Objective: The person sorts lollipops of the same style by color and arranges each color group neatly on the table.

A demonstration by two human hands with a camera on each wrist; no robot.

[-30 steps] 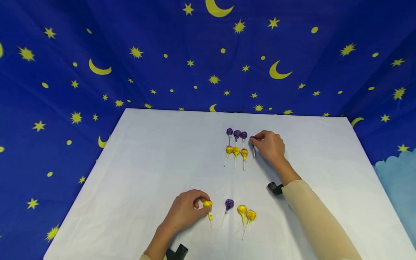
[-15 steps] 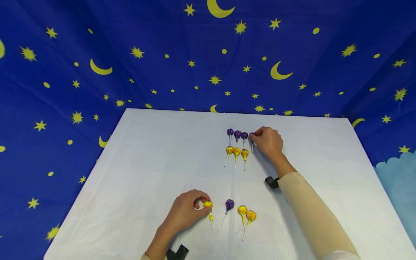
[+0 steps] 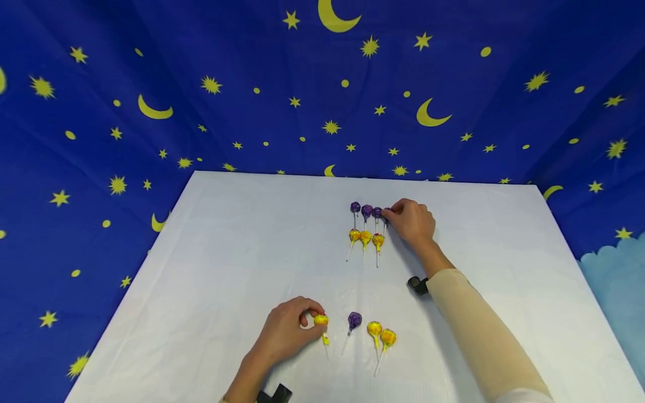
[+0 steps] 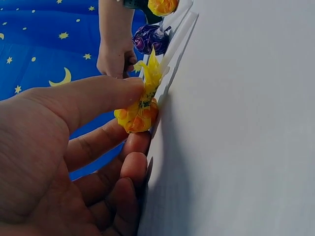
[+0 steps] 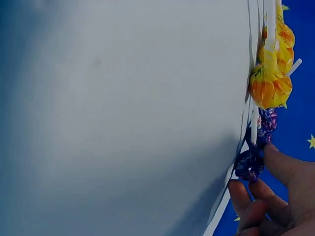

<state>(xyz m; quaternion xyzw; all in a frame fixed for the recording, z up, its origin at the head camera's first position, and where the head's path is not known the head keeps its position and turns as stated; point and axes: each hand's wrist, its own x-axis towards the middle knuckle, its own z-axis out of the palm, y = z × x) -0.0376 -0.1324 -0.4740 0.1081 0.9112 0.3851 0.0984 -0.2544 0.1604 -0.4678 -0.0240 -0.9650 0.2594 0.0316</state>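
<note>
My left hand (image 3: 289, 330) pinches a yellow lollipop (image 4: 138, 115) by its wrapped head near the front of the table, its stick pointing toward me. Farther back, my right hand (image 3: 413, 223) holds a purple lollipop (image 5: 250, 164) between thumb and fingers, at the right end of a row of three purple lollipops (image 3: 367, 210). Just in front of that row lie three yellow lollipops (image 3: 365, 238), sticks toward me. Right of my left hand, a single purple lollipop (image 3: 355, 320) lies beside two yellow lollipops (image 3: 374, 328) whose sticks converge.
The white table (image 3: 242, 224) has its far edge against a blue curtain (image 3: 252, 67) with yellow moons and stars. Each wrist carries a black camera mount (image 3: 417, 285). A light-blue scalloped patch (image 3: 615, 274) shows at the right.
My right hand has shifted slightly left and away from me, bringing its purple lollipop up close to the purple row. My left hand keeps its place, with the yellow lollipop still pinched.
</note>
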